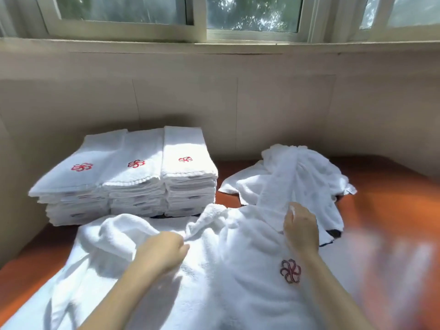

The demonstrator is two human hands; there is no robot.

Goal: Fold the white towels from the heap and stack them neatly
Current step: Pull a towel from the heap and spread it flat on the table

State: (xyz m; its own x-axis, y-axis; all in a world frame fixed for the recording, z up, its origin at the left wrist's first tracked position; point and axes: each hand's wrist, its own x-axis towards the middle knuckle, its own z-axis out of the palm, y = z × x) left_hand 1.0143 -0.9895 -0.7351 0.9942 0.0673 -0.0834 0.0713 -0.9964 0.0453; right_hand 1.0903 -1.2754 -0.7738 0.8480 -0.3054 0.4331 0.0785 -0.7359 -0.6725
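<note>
The towel being worked (pixel 214 277) lies rumpled across the near edge of the worktop (pixel 385 210), its red emblem (pixel 290 270) facing up toward the near right. It runs out of sight at the bottom, so I cannot tell whether any of it hangs over that edge. If it does, its weight could drag the cloth off once the grip loosens.

The left hand (pixel 164 253) is clenched round a bunched ridge of this towel, left of the middle. A grip on a bunch rather than a true edge is likely to give a crooked fold with creases trapped inside.

The right hand (pixel 301 231) pinches a strip of white cloth further back on the right. That strip seems to run up into the heap (pixel 304 172) at the far right. Whether it belongs to the near towel or to another one is unclear, and pulling it could drag the heap forward or tangle two towels.

At the far left stand three stacks of folded towels (pixel 133 182), touching side by side, with the near towel's far edge just beside their base. A wide sweep of cloth could nudge them askew.
</note>
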